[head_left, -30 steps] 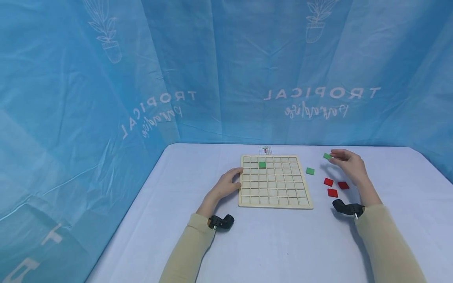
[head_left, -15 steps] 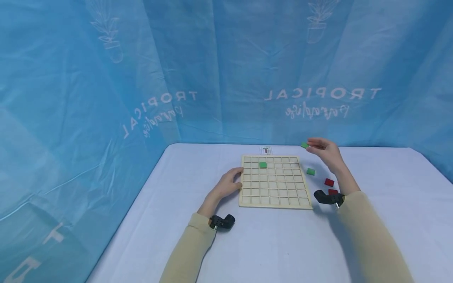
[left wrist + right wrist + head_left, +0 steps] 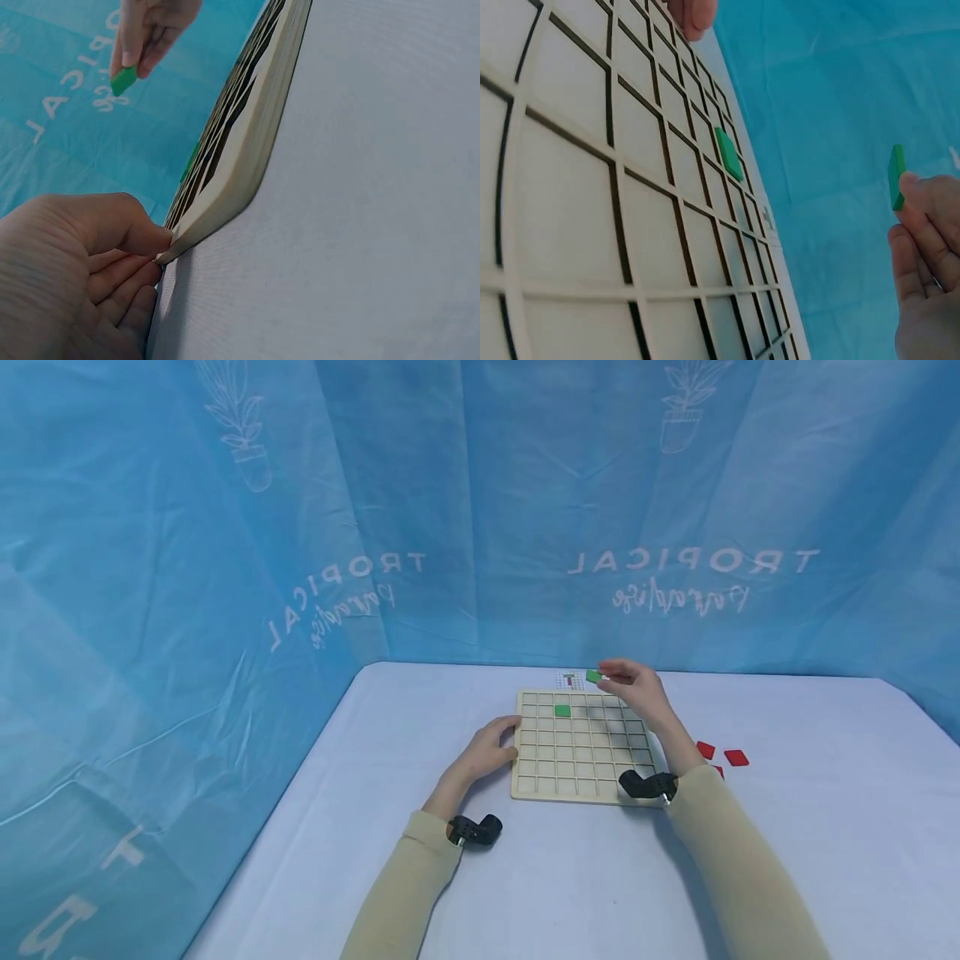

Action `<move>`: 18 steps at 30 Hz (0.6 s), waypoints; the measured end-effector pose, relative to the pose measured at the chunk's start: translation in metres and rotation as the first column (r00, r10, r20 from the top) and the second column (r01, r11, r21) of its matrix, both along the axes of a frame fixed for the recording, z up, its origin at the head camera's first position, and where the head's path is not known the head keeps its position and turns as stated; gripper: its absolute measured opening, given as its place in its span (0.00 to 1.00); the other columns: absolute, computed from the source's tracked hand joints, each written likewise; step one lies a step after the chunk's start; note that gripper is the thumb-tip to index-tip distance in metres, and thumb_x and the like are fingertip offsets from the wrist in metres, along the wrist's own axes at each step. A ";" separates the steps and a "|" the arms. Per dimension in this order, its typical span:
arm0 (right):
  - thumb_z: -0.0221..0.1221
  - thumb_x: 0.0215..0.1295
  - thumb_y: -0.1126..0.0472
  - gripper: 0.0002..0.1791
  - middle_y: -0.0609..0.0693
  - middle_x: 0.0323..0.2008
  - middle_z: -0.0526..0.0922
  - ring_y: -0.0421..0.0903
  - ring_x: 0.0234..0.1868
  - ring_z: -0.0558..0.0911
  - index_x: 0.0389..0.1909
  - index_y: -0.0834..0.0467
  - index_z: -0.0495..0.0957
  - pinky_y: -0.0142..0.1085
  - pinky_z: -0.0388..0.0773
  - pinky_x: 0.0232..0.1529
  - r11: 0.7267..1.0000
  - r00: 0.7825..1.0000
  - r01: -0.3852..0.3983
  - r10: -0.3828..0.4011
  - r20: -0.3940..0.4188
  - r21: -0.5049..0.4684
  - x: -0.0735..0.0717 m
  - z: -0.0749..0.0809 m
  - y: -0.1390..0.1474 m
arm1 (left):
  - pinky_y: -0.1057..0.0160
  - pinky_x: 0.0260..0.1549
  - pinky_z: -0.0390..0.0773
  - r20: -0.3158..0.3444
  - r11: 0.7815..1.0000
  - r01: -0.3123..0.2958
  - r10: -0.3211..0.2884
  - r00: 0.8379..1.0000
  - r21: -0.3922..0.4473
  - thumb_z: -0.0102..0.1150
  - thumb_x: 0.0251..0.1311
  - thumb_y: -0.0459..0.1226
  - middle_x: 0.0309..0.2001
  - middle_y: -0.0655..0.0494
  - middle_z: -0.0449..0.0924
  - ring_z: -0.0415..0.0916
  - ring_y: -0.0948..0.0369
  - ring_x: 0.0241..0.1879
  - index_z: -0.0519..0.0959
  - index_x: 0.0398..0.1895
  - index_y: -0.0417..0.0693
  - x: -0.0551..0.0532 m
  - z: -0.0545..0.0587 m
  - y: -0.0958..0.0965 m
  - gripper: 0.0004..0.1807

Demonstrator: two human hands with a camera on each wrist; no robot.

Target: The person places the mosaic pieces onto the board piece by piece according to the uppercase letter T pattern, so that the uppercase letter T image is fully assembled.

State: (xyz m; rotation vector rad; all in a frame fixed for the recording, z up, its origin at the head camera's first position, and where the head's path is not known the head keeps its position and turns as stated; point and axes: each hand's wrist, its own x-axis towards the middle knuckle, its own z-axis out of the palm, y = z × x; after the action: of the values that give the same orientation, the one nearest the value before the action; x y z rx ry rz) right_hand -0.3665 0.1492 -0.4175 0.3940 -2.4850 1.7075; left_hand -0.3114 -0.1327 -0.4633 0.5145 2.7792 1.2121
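Carrying a green tile (image 3: 593,677) over the far edge of the wooden grid board (image 3: 581,772): right hand (image 3: 636,687) pinches the tile between thumb and fingertips, held in the air above the board's far rows. Right wrist view shows the same tile (image 3: 896,177) edge-on at the fingertips (image 3: 922,196), well clear of the board below. Grip here is clenched on the tile, not released.

Left hand (image 3: 487,753) rests at the board's left edge, thumb and fingers curled onto the rim; left wrist view shows it gripping the rim (image 3: 225,196) low against the pale surface (image 3: 570,877). It reads as steadying the board.

One green tile already seated (image 3: 562,711) in a cell of the second row from the far edge, left of centre. The carried tile hangs to the right of it and slightly farther back.

Judgement: step in hand is transport of a second green tile toward a cell. The next move calls for lowering it flat and square into an open cell, then letting go.

Red tiles (image 3: 737,757) lie on the surface right of the board. A small pattern card (image 3: 568,680) lies just beyond the board's far edge, near the held tile.
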 end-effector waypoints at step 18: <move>0.60 0.64 0.62 0.22 0.58 0.51 0.78 0.53 0.51 0.76 0.58 0.62 0.73 0.45 0.75 0.52 0.999 0.997 -0.010 0.006 0.072 0.051 -0.009 -0.042 -0.019 | 0.59 0.66 0.56 0.000 1.000 0.005 -0.005 1.000 0.003 0.55 0.55 0.29 0.67 0.48 0.62 0.54 0.55 0.68 0.62 0.68 0.40 -0.001 -0.001 -0.001 0.33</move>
State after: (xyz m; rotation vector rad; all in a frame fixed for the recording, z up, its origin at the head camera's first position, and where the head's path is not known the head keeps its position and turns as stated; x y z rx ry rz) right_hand -0.3751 0.1303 -0.4595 0.3535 -2.5854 1.6933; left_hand -0.3124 -0.1337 -0.4640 0.5209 2.7745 1.2161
